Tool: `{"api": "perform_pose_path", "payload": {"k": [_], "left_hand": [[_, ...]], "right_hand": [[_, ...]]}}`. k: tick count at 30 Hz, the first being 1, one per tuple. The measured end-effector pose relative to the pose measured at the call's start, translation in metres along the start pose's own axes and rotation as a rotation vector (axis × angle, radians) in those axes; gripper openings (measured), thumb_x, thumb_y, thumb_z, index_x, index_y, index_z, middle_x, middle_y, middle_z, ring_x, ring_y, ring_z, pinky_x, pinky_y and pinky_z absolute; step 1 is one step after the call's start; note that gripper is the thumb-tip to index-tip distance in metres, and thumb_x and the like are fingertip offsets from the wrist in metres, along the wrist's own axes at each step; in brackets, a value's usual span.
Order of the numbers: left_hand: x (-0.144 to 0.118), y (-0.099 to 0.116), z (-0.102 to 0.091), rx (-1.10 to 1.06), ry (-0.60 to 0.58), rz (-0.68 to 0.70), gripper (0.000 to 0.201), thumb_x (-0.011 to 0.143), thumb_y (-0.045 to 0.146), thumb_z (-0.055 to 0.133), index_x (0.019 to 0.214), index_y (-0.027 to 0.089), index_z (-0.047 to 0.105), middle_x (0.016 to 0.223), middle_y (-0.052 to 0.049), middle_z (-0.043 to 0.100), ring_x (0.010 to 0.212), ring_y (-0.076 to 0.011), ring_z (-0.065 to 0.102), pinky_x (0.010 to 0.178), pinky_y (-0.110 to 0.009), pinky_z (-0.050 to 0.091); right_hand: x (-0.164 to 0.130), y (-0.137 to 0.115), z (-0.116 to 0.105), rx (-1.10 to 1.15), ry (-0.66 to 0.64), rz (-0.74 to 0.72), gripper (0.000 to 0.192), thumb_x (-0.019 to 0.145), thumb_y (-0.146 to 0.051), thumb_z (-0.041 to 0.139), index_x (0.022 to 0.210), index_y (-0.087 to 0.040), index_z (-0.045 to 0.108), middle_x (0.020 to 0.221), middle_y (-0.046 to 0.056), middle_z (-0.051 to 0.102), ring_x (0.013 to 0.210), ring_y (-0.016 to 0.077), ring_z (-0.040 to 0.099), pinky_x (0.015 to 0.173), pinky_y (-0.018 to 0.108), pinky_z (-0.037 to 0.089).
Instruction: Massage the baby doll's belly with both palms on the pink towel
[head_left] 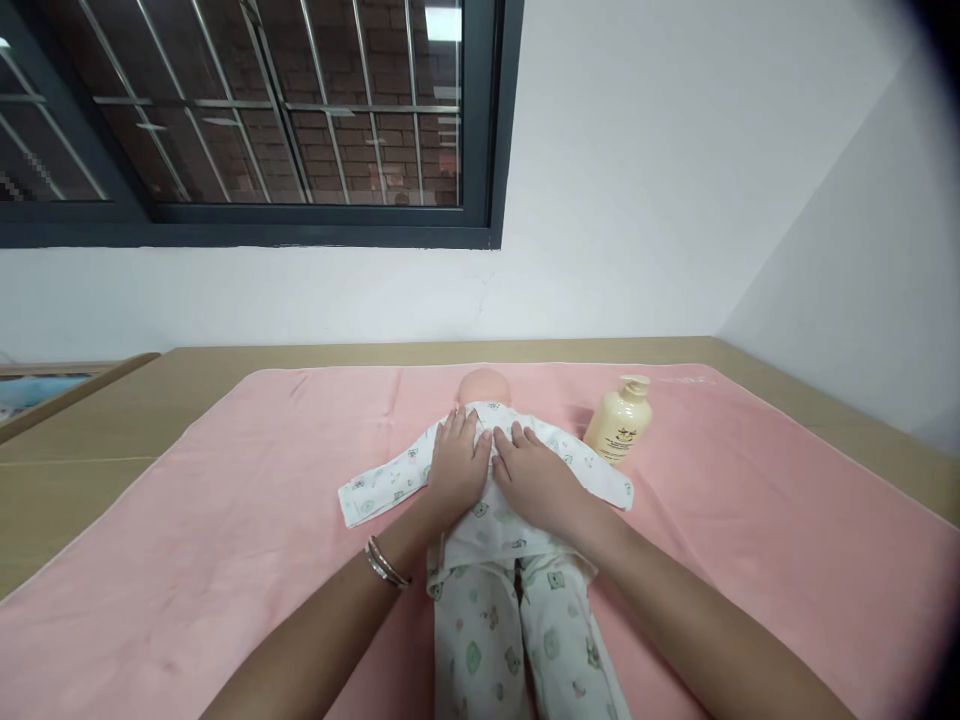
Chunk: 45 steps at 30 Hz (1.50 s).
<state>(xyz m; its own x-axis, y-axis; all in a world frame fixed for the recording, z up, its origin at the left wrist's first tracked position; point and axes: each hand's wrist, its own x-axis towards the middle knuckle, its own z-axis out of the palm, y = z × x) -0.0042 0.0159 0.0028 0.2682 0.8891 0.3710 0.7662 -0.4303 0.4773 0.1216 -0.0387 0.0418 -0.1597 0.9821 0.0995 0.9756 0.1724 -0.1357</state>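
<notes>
A baby doll [484, 386] lies on a pink sheet, its head toward the wall. It wears a white printed top [487, 535] with long sleeves spread out to both sides, and matching trousers [480, 640]. My left hand [457, 460] rests flat on the left side of the doll's upper body, fingers extended. On the right side of the chest lies my right hand [534, 475], also flat with fingers stretched out. The thumbs are close together near the middle. Neither hand grips anything. Most of the doll's head below the crown shows no features.
A pale yellow pump bottle [619, 420] stands on the pink sheet [247, 560], just beyond the right sleeve. Under the sheet is a tan surface [90, 480] reaching the white wall [615, 200]. A dark-framed window [330, 228] with bars is above at left.
</notes>
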Motion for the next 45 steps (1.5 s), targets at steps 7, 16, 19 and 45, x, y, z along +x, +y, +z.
{"api": "perform_pose_path", "payload": {"k": [7,16,19,45], "left_hand": [[0.004,-0.007,0.005,-0.029,-0.017,-0.008,0.05,0.095,0.032,0.033,0.14,0.011,0.041,0.15,-0.015,0.036,0.143,-0.0279,0.025,0.116,-0.05,0.018],[0.001,-0.009,0.011,-0.014,0.055,0.01,0.048,0.095,0.032,0.032,0.137,0.014,0.045,0.147,-0.014,0.042,0.14,-0.027,0.032,0.115,-0.05,0.022],[0.0,-0.01,0.011,-0.018,0.063,0.016,0.047,0.095,0.032,0.033,0.137,0.015,0.045,0.147,-0.013,0.043,0.14,-0.0264,0.032,0.115,-0.05,0.022],[-0.017,0.02,0.004,0.203,0.024,0.115,0.049,0.089,0.02,0.034,0.135,0.007,0.047,0.143,-0.018,0.046,0.137,-0.031,0.036,0.113,-0.051,0.026]], "right_hand": [[0.01,0.008,0.005,0.103,0.128,-0.001,0.05,0.1,-0.036,0.023,0.137,-0.012,0.046,0.141,0.02,0.046,0.134,0.0303,0.038,0.108,0.043,0.03],[0.029,0.021,0.029,0.17,0.251,-0.028,0.048,0.098,-0.034,0.031,0.14,-0.013,0.042,0.149,0.018,0.036,0.141,0.028,0.026,0.112,0.045,0.022],[0.028,0.019,0.03,0.169,0.254,-0.027,0.048,0.098,-0.033,0.032,0.14,-0.013,0.043,0.148,0.018,0.037,0.14,0.0279,0.026,0.112,0.044,0.021],[0.026,0.024,0.019,0.223,0.203,-0.015,0.054,0.1,-0.039,0.02,0.143,-0.012,0.039,0.148,0.017,0.038,0.14,0.026,0.029,0.112,0.043,0.025]]}}
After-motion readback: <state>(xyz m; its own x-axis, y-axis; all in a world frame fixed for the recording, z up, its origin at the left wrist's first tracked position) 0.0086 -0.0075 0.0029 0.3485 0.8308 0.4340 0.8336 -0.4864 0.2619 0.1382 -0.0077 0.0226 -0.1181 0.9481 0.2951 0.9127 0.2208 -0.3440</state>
